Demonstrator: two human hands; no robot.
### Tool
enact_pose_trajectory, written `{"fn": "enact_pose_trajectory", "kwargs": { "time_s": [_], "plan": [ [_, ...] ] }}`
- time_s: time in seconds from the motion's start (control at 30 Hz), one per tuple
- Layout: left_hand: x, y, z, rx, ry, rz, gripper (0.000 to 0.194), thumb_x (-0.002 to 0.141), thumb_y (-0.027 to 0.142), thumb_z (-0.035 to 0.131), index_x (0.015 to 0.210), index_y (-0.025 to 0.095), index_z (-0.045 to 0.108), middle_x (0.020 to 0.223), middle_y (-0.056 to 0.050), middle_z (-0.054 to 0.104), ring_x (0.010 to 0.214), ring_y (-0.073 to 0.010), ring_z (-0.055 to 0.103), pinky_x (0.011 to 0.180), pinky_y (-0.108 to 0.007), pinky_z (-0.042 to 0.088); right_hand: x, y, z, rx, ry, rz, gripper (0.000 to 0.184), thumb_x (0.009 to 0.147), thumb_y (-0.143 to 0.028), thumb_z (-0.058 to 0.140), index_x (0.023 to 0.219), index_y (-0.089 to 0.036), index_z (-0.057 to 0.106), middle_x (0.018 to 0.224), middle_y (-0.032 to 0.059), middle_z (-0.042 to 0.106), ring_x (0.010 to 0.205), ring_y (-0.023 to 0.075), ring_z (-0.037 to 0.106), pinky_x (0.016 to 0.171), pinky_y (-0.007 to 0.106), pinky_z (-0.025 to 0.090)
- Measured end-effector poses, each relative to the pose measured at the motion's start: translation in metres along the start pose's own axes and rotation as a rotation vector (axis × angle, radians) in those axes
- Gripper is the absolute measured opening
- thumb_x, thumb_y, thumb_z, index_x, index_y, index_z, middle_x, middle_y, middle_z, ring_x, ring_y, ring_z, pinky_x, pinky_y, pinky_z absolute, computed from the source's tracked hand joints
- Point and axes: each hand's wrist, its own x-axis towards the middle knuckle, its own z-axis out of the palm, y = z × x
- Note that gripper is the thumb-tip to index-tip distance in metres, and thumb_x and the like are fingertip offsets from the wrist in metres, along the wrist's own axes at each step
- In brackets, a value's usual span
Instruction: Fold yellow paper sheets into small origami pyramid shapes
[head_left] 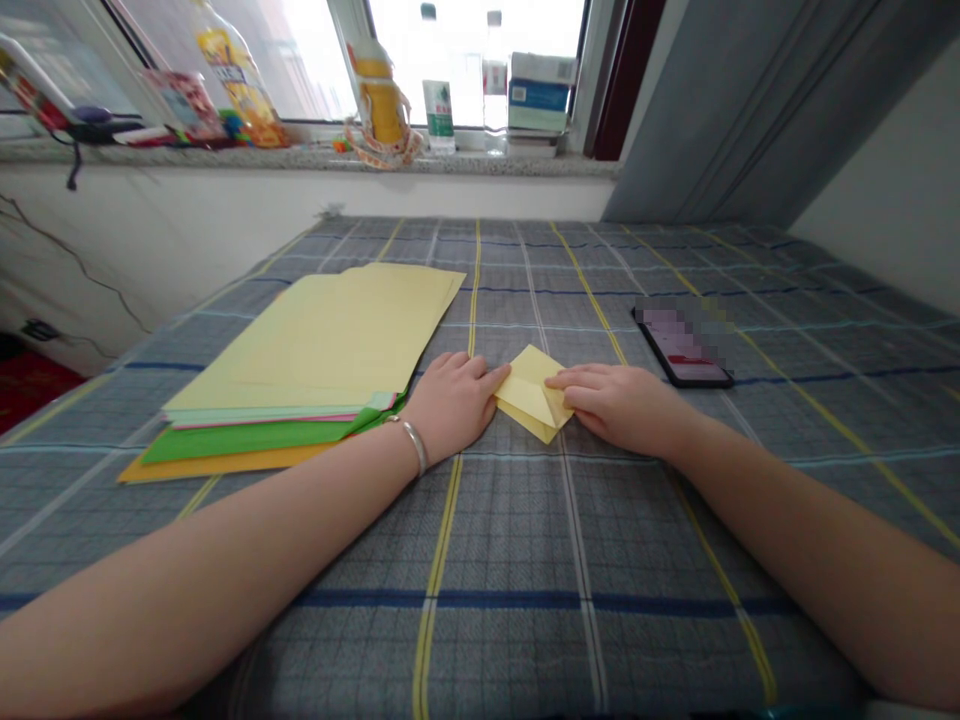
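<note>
Between our two hands, the folded yellow paper (pixel 532 393) lies flat on a checked grey bedcover (pixel 525 560), a small, pointed shape with layered folds. Our left hand (pixel 450 407), a silver bangle (pixel 409 443) at its wrist, sits just left of the folded paper, its fingertips (pixel 499 378) touching the paper's left edge. Our right hand (pixel 619 405) sits just right of it, with its fingers (pixel 562 378) laid over the paper's right side. Neither grip is clenched: both hands are released and lie flat, pressing on the paper rather than pinching it.

Left of the folded paper, just beside our left hand, a stack of paper sheets (pixel 315 340) rests on the bedcover. Pale yellow sheets lie on top, with thin pale green and pink layers below them, then a bright green sheet and an orange sheet at the bottom. Right of the folded paper, beyond our right hand, a phone (pixel 684 345) lies with its screen blurred. Well beyond the folded paper, a stone windowsill (pixel 315 160) carries a water bottle (pixel 439 100), a yellow bottle (pixel 382 105) and a stack of boxes (pixel 540 92), while a grey curtain (pixel 720 110) hangs to the right.
</note>
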Motion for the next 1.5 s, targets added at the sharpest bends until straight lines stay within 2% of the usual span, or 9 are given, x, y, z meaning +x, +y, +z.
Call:
{"fn": "enact_pose_trajectory", "kwargs": {
  "time_s": [0.17,0.27,0.4,0.53,0.63,0.73,0.9,1.2,1.5],
  "plan": [
    [0.0,0.002,-0.003,-0.103,0.008,0.041,0.045,0.096,0.032,0.034,0.131,0.013,0.054,0.123,-0.012,0.058,0.108,-0.0262,0.054,0.101,-0.045,0.038,0.001,-0.001,0.001,0.054,-0.012,0.012,0.023,0.089,-0.011,0.047,0.096,-0.017,0.067,0.124,0.0075,0.066,0.113,0.0206,0.061,0.099,0.036,0.047],
    [0.001,0.003,0.001,-0.167,-0.016,0.069,0.05,0.099,0.038,0.028,0.137,0.013,0.047,0.145,-0.01,0.043,0.132,-0.026,0.04,0.114,-0.045,0.025,0.001,-0.002,0.0,0.073,-0.018,0.025,0.024,0.088,-0.011,0.047,0.097,-0.017,0.068,0.124,0.0076,0.066,0.114,0.0204,0.061,0.101,0.037,0.046],
    [0.005,0.005,0.006,-0.204,-0.12,0.084,0.06,0.099,0.048,0.028,0.147,0.012,0.031,0.155,-0.008,0.028,0.143,-0.0238,0.026,0.118,-0.045,0.019,0.0,-0.004,-0.001,0.109,-0.037,0.081,0.026,0.085,-0.01,0.047,0.1,-0.018,0.067,0.125,0.008,0.065,0.116,0.021,0.06,0.1,0.038,0.047],
    [0.007,0.007,0.006,-0.197,-0.159,0.089,0.066,0.096,0.051,0.034,0.148,0.012,0.028,0.156,-0.009,0.025,0.143,-0.0239,0.025,0.118,-0.045,0.017,0.0,-0.007,-0.002,0.157,-0.032,0.154,0.027,0.08,-0.011,0.05,0.1,-0.018,0.066,0.125,0.0086,0.064,0.114,0.023,0.06,0.097,0.039,0.048],
    [0.007,0.008,0.004,-0.192,-0.166,0.085,0.066,0.096,0.051,0.034,0.148,0.011,0.028,0.155,-0.01,0.026,0.143,-0.0239,0.026,0.118,-0.045,0.017,0.003,-0.011,0.001,0.184,-0.031,0.231,0.023,0.087,-0.029,0.052,0.103,-0.018,0.064,0.122,0.0115,0.065,0.112,0.0265,0.061,0.094,0.043,0.05],
    [0.006,0.01,0.003,-0.179,-0.156,0.079,0.066,0.095,0.051,0.034,0.148,0.011,0.03,0.153,-0.01,0.03,0.142,-0.0244,0.028,0.117,-0.045,0.018,0.005,-0.013,0.007,0.213,-0.031,0.296,0.036,0.088,-0.043,0.054,0.112,-0.017,0.06,0.125,0.0139,0.063,0.115,0.0284,0.058,0.095,0.045,0.049],
    [0.007,0.015,0.0,-0.138,-0.114,0.081,0.063,0.095,0.048,0.035,0.144,0.009,0.038,0.149,-0.012,0.039,0.141,-0.0251,0.032,0.118,-0.045,0.016,0.006,-0.013,0.013,0.273,-0.036,0.283,0.044,0.089,-0.041,0.05,0.123,-0.014,0.055,0.136,0.0148,0.055,0.128,0.025,0.049,0.106,0.042,0.04],
    [0.021,0.023,-0.001,-0.07,-0.086,0.117,0.059,0.093,0.047,0.037,0.129,0.003,0.051,0.142,-0.021,0.045,0.134,-0.029,0.042,0.116,-0.046,0.02,0.011,-0.012,0.021,0.25,-0.004,0.263,0.055,0.09,-0.042,0.046,0.133,-0.009,0.048,0.14,0.0187,0.05,0.133,0.0252,0.043,0.111,0.044,0.035],
    [0.046,0.018,0.008,-0.171,-0.102,0.077,0.049,0.092,0.039,0.039,0.125,0.005,0.05,0.137,-0.019,0.052,0.132,-0.0256,0.044,0.115,-0.043,0.023,0.018,-0.008,0.027,0.252,-0.038,0.271,0.059,0.09,-0.041,0.043,0.139,-0.007,0.042,0.144,0.017,0.046,0.136,0.0236,0.038,0.114,0.042,0.028]
  ]
}}
